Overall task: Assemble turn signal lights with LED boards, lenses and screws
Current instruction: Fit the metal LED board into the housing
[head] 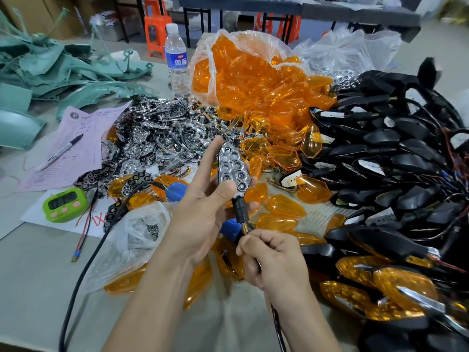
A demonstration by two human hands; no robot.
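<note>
The left hand (203, 207) holds a black pointed turn signal light with a shiny silver dimpled face (233, 166). The thumb presses on the bottom of the silver face, one finger lies up along its left edge, and the other fingers curl behind it. The light stands upright, tip at 12 o'clock, above the middle of the grey table (33, 275). Its black stem (241, 212) points down to 6 o'clock. Just below it, the right hand (269, 255) is curled up tight and pinches the thin wires that come out of the stem. Under the left hand, at 9 o'clock, lie a blue tool (177, 190) and a clear plastic bag of small screws (142, 232). Loose orange see-through lenses (286, 204) lie all around the hands. At 12 o'clock sits a big clear bag full of orange lenses (243, 72). At 11 o'clock is a heap of shiny silver parts (162, 130), with a clear water bottle (177, 59) behind it. At 3 o'clock is a big pile of black light shells with wires (393, 158). At 9 o'clock, further out, sits a little green timer (64, 204), and at 10 o'clock a pen (61, 151) rests on pink paper (76, 138). At 4 o'clock lie lights with orange lenses on (380, 283).
</note>
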